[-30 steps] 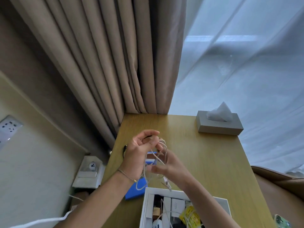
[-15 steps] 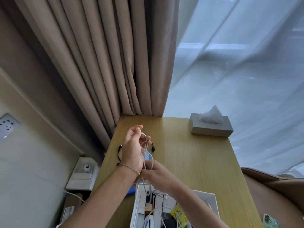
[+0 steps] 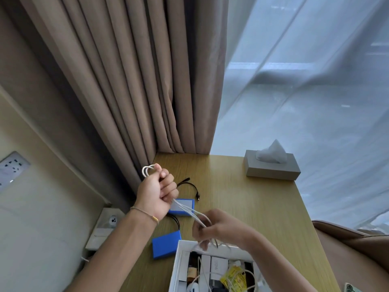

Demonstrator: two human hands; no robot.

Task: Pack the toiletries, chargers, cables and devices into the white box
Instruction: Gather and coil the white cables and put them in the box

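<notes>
both hands grip the white cable [image 3: 185, 209], left hand [image 3: 156, 191] fisted at 10 o'clock, right hand [image 3: 219, 228] pinching nearest the white box [image 3: 179, 262].

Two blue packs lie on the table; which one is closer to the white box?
The nearer blue pack, lying just left of the white box corner. The farther blue pack sits further back, partly behind the left hand and the white cable.

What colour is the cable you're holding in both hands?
White. The cable shows best in the head view, stretched between the two hands.
</notes>
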